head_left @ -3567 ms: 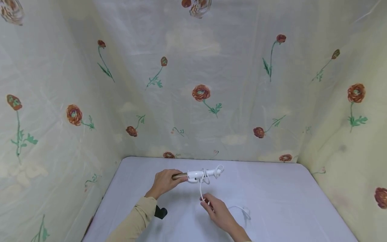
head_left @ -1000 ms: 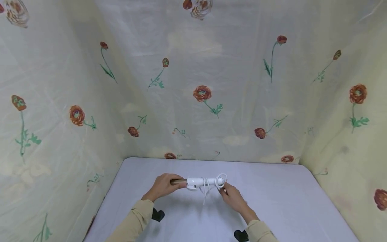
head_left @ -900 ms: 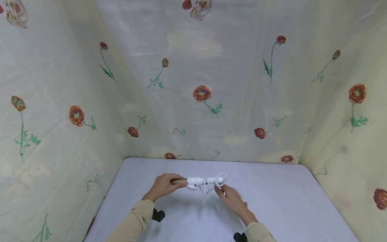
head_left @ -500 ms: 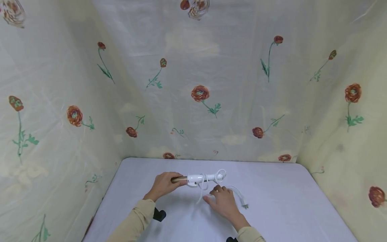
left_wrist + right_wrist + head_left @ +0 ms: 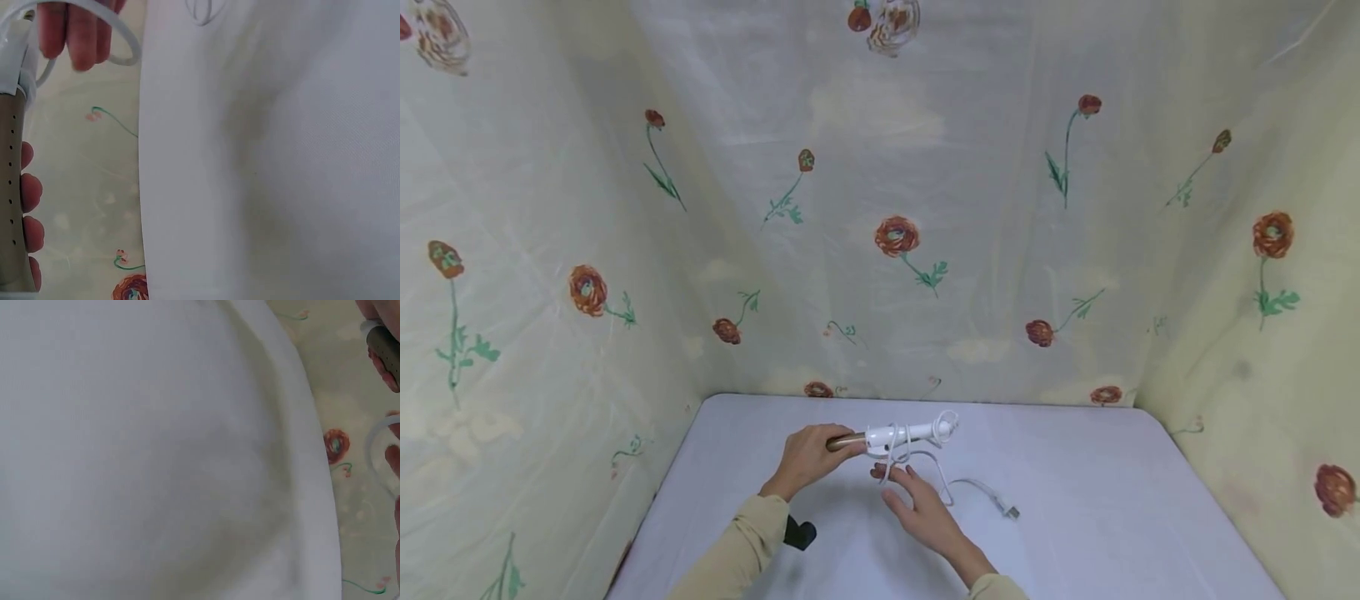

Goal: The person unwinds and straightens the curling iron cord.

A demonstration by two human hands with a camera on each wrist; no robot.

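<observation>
My left hand (image 5: pixel 808 460) grips the brown barrel of a hair curling iron (image 5: pixel 910 434), held above the table with its white handle pointing right. A row of small holes shows on the barrel in the left wrist view. White cord (image 5: pixel 942 483) winds loosely around the handle and trails right to its plug (image 5: pixel 1012 512). Below the handle, my right hand (image 5: pixel 925 515) has its fingers extended and thumb apart, at a loop of cord. In the left wrist view those fingers (image 5: pixel 81 37) hang within the loop; in the right wrist view the cord (image 5: pixel 373 450) curves beside the fingertips.
A white-covered table (image 5: pixel 1112 492) spreads beneath the hands. Cream sheets (image 5: pixel 985 275) printed with red flowers stand along its back and both sides. A black heart-shaped piece (image 5: pixel 800 534) shows beside the left sleeve.
My right hand has moved from the handle's far end leftward to the cord loop under the handle. The cord's plug end now shows at the right. My left hand keeps its grip.
</observation>
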